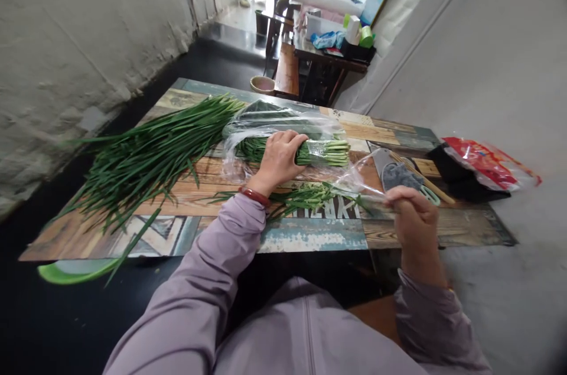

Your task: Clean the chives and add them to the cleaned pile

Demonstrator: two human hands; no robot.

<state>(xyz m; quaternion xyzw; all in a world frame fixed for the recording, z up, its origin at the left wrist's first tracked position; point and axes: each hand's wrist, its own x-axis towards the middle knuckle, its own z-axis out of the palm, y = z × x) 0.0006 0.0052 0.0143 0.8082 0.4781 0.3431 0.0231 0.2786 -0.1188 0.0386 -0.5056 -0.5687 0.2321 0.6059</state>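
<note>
My left hand (283,156) presses down on a bundle of garlic chives (334,153), its fingers curled over the far side. The pale stem ends point right, with clear plastic around them. In a closed fist, my right hand (411,218) grips the drawn-out end of clear plastic film (365,177), which stretches tight back to the bundle. Another bunch under clear plastic (274,118) lies just behind. To the left spreads a large pile of loose garlic chives (155,150). Trimmed green scraps (310,198) lie in front of the bundle.
Right of the bundle on the wooden-patterned table (319,236) are a grey cloth (401,177), light-green scissor-like handles (429,195) and a red plastic bag (487,159). A green-rimmed basin (80,271) is below the front left edge. Behind stand a basket (263,84) and a bench (287,71).
</note>
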